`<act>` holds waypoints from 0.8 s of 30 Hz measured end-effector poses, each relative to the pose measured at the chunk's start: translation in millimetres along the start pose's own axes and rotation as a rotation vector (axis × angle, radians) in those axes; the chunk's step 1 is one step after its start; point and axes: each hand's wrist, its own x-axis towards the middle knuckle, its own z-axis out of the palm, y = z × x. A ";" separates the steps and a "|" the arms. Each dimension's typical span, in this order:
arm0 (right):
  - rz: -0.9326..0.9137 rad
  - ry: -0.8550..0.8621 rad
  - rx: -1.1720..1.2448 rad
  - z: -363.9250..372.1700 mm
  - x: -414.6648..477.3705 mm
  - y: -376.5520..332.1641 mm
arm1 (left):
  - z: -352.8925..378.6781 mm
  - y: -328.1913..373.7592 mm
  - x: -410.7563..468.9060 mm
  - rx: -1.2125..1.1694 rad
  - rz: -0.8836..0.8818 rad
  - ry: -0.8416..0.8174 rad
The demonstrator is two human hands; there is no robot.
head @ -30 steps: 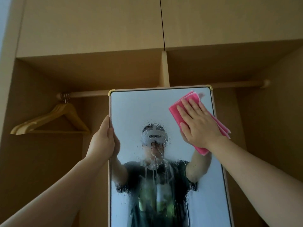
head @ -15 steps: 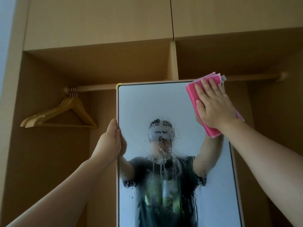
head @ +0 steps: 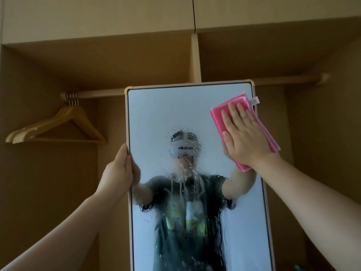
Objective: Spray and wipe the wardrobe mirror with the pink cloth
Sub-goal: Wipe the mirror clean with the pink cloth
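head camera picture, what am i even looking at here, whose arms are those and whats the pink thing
There is no machine here. A person wears a camera on their head, so you see what they see: their own two arms reaching up from the bottom of the picture.

In front of them is an open wooden wardrobe with a tall framed mirror standing in it. The left hand grips the mirror's left edge to steady it. The right hand lies flat and presses a folded pink cloth against the glass near the top right corner.

The blurry patch in the middle is spray drops running down the glass, over the person's reflection. To the left, wooden hangers hang from the rail.
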 end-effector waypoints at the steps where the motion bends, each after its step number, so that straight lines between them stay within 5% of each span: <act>1: -0.002 0.001 0.002 1.5 -6.3 -2.6 | 0.0 0.2 -3.4 0.001 -0.007 -0.005; 24: -0.071 -0.035 0.028 22.1 -69.6 -35.4 | 1.6 -3.5 -26.4 0.009 -0.061 -0.057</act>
